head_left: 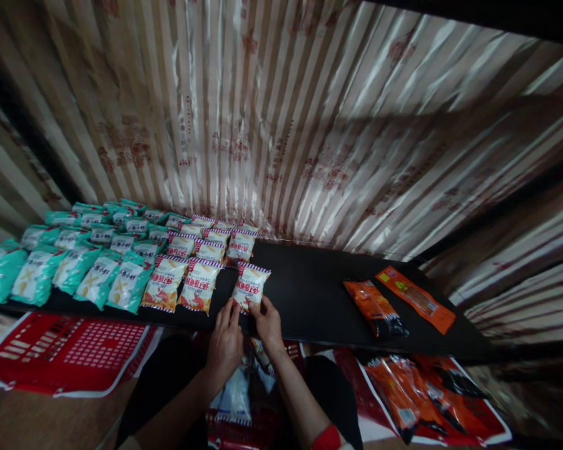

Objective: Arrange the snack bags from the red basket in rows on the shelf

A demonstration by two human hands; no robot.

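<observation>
Both hands, left (225,340) and right (266,322), hold an orange-and-white snack packet (250,284) narrowly between their fingertips by its lower corners, near the front edge of the black shelf (304,281). Just left of the hands stand matching packets (199,284); farther left, rows of teal snack packets (94,272). Well to their right lie two orange packages (375,306). Below the hands on either side sit red baskets (94,344).
</observation>
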